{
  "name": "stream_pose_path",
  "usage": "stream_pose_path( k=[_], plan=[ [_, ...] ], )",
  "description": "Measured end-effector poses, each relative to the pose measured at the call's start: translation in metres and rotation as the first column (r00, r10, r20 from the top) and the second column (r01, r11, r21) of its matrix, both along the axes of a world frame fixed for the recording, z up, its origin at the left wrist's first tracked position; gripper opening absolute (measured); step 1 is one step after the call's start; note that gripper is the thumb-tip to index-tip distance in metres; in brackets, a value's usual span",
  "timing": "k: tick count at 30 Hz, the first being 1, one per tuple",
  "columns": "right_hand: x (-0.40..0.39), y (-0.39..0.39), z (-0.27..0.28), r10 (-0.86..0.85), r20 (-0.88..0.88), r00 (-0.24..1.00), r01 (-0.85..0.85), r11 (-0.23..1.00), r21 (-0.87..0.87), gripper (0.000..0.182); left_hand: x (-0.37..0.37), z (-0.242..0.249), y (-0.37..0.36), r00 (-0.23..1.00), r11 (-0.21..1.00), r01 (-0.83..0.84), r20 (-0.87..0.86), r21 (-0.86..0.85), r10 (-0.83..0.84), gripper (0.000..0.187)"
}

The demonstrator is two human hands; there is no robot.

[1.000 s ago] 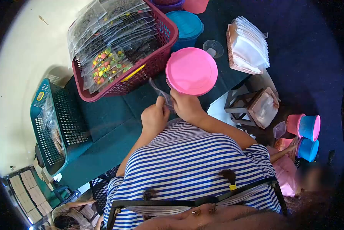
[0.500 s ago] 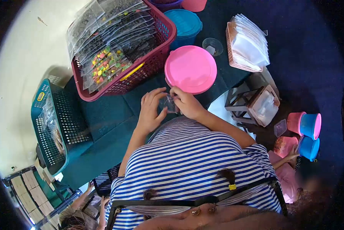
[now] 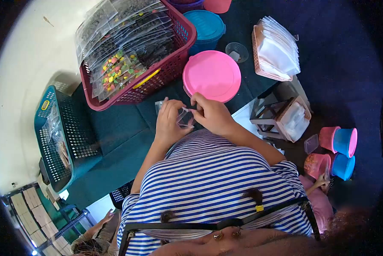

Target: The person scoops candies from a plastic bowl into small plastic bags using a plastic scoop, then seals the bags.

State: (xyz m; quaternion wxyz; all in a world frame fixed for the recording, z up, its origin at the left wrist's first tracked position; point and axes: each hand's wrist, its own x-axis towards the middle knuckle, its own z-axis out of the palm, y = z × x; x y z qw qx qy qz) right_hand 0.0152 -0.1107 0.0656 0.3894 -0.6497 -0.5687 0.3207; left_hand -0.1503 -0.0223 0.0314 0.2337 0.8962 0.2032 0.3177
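both hands (image 3: 167, 123) (image 3: 213, 114) hold clear plastic (image 3: 184, 117), left fingers (image 3: 171, 107) now more curled.

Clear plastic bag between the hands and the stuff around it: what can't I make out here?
All in the head view:
Clear plastic bag: full outline, partly behind the left hand.
Pink-lidded tub: contents, hidden by its lid.
Purple container: the rest, cut off by the top edge.
Co-worker's hand: anything in its grip, too small to tell.
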Motion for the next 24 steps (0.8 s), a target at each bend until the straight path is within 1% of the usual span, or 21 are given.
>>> stream_pose_path(
  k=[2,4,5,6,7,8,9,10,11,12,13,15,17,18,19,20,21,22,23,24],
  plan=[
    [0.004,-0.001,0.0,0.008,0.017,1.0,-0.008,1.0,0.028,0.021,0.001,0.005,-0.003,0.999,0.998,0.022,0.038,-0.062,-0.02,0.055],
    [0.01,-0.002,0.001,0.03,0.028,0.999,-0.035,0.985,0.167,0.02,-0.001,-0.002,-0.001,0.998,0.998,0.007,0.063,-0.058,-0.003,0.053],
    [0.016,-0.003,0.005,0.036,0.041,0.999,-0.043,0.984,0.173,0.02,0.0,-0.003,0.001,0.996,0.999,-0.005,0.086,-0.054,0.01,0.051],
    [0.024,-0.006,0.012,0.027,0.014,1.0,-0.03,0.959,0.283,0.02,0.0,0.005,-0.002,0.994,0.992,-0.063,0.078,-0.11,0.071,0.049],
    [0.032,-0.01,0.021,0.025,-0.016,1.0,-0.017,0.921,0.389,0.02,-0.002,0.005,-0.002,0.992,0.992,-0.073,0.091,-0.104,0.082,0.049],
    [0.043,-0.019,0.038,0.102,-0.123,0.987,-0.06,0.95,0.308,0.024,-0.004,0.002,0.0,0.99,0.989,-0.117,0.07,-0.095,0.124,0.048],
    [0.049,-0.025,0.059,0.11,-0.113,0.987,-0.07,0.947,0.312,0.024,-0.007,0.0,0.001,0.986,0.984,-0.158,0.048,-0.087,0.163,0.048],
    [0.055,-0.031,0.081,0.277,-0.312,0.909,-0.157,0.92,0.359,0.044,-0.011,-0.002,0.0,0.982,0.978,-0.186,0.007,-0.098,0.188,0.047],
    [0.062,-0.035,0.094,0.425,-0.483,0.766,-0.224,0.88,0.419,0.064,-0.012,-0.004,-0.002,0.983,0.979,-0.18,0.018,-0.095,0.182,0.047],
    [0.064,-0.036,0.097,0.604,-0.389,0.696,-0.316,0.743,0.589,0.086,-0.012,-0.006,-0.004,0.974,0.965,-0.224,-0.02,-0.133,0.224,0.048],
    [0.065,-0.033,0.101,0.749,-0.259,0.609,-0.388,0.566,0.727,0.107,-0.011,-0.009,-0.006,0.964,0.949,-0.265,-0.059,-0.169,0.259,0.049],
    [0.066,-0.027,0.136,0.899,0.008,0.438,-0.484,0.229,0.844,0.121,-0.006,-0.02,-0.009,0.955,0.932,-0.297,-0.062,-0.21,0.29,0.049],
    [0.066,-0.038,0.154,0.931,-0.282,0.232,-0.388,0.355,0.851,0.088,0.007,-0.016,-0.011,0.958,0.936,-0.286,-0.079,-0.207,0.275,0.049],
    [0.075,-0.033,0.153,0.928,-0.29,0.236,-0.381,0.362,0.851,0.088,0.014,-0.016,-0.012,0.956,0.932,-0.293,-0.087,-0.214,0.281,0.049],
    [0.088,-0.021,0.152,0.936,-0.09,0.339,-0.439,0.242,0.865,0.102,0.018,-0.015,-0.014,0.951,0.925,-0.309,-0.099,-0.22,0.294,0.049],
    [0.099,-0.013,0.149,0.901,0.125,0.415,-0.514,0.119,0.849,0.117,0.024,-0.016,-0.016,0.942,0.908,-0.335,-0.117,-0.251,0.315,0.052],
    [0.108,-0.017,0.139,0.889,-0.06,0.454,-0.534,0.326,0.78,0.102,0.029,-0.022,-0.014,0.936,0.902,-0.35,-0.123,-0.251,0.329,0.052],
    [0.117,-0.02,0.12,0.838,-0.235,0.493,-0.549,0.509,0.664,0.088,0.034,-0.031,-0.011,0.938,0.923,-0.34,-0.141,-0.183,0.317,0.054],
    [0.129,-0.009,0.102,0.645,-0.051,0.762,-0.512,0.649,0.564,0.069,0.038,-0.035,-0.008,0.937,0.938,-0.328,-0.162,-0.113,0.309,0.056],
    [0.142,0.004,0.079,0.378,0.177,0.909,-0.415,0.766,0.491,0.052,0.051,-0.029,-0.012,0.921,0.881,-0.387,-0.164,-0.273,0.353,0.061]
  ],
)
